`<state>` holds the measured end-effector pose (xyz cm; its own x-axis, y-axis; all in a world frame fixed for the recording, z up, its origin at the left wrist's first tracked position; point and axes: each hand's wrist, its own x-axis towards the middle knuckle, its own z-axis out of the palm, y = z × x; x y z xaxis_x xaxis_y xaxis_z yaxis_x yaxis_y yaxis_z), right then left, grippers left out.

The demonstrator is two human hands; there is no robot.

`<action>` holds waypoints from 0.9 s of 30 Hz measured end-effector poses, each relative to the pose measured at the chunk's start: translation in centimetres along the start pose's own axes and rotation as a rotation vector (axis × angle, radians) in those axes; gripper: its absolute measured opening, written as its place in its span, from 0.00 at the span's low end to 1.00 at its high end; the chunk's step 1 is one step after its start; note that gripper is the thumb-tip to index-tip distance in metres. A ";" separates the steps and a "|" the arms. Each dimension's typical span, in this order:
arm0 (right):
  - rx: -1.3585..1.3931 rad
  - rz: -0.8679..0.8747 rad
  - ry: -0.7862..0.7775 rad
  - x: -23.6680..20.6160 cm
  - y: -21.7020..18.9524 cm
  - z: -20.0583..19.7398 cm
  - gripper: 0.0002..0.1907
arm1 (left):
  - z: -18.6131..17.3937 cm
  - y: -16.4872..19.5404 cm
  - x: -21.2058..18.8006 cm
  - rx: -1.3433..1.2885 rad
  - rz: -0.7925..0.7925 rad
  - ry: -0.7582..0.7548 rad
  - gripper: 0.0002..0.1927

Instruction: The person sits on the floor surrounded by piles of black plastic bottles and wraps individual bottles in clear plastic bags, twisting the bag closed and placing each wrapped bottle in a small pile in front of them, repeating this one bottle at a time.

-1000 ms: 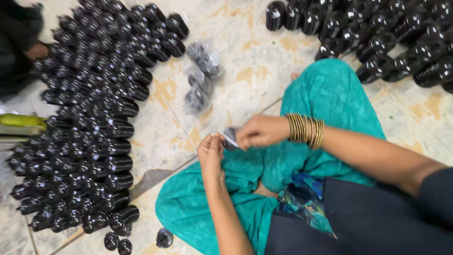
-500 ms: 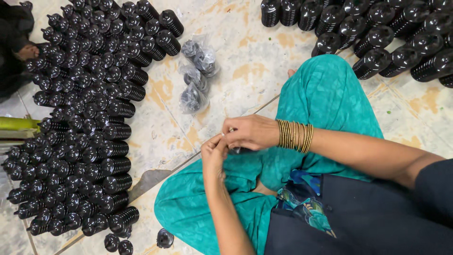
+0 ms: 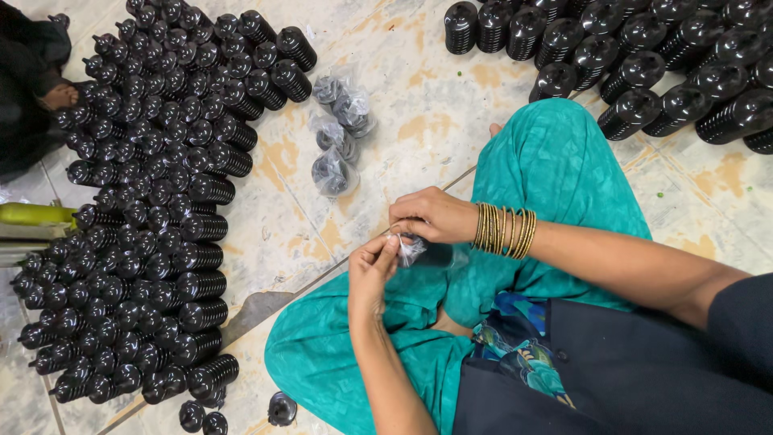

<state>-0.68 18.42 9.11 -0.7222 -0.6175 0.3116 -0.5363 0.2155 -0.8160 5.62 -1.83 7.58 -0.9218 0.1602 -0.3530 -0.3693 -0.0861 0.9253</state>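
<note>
My left hand (image 3: 372, 270) has come up to meet my right hand (image 3: 431, 216), and now both grips pinch the small clear bag (image 3: 411, 251) between them, over my green lap (image 3: 555, 173).

a pale tiled floor (image 3: 419, 105) with ochre blotches and dark grout lines fills the view under even, soft light. black ribbed rubber pieces (image 3: 153, 209) lie massed in rows at left, larger ones (image 3: 644, 56) at upper right. a yellow-green object (image 3: 32, 214) pokes in at the left edge.
</note>
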 end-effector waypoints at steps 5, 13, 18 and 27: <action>-0.031 -0.038 -0.011 -0.5 -0.3 0.1 0.05 | 0.9 1.2 -1.0 0.152 0.099 0.005 0.11; 0.065 0.067 -0.046 0.1 -1.6 -0.5 0.08 | 2.4 1.9 -2.5 0.594 0.385 0.412 0.07; 0.074 0.236 -0.142 0.1 -2.7 -0.2 0.19 | 1.6 0.0 -2.0 0.275 0.281 0.513 0.04; -0.350 -0.205 0.037 -0.7 -1.7 2.7 0.10 | 2.9 1.3 -3.5 0.704 0.470 0.615 0.03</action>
<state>1.94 16.43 8.96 -0.5963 -0.6483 0.4733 -0.7828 0.3392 -0.5217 8.67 0.33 10.45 -0.9288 -0.2857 0.2362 0.0120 0.6138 0.7894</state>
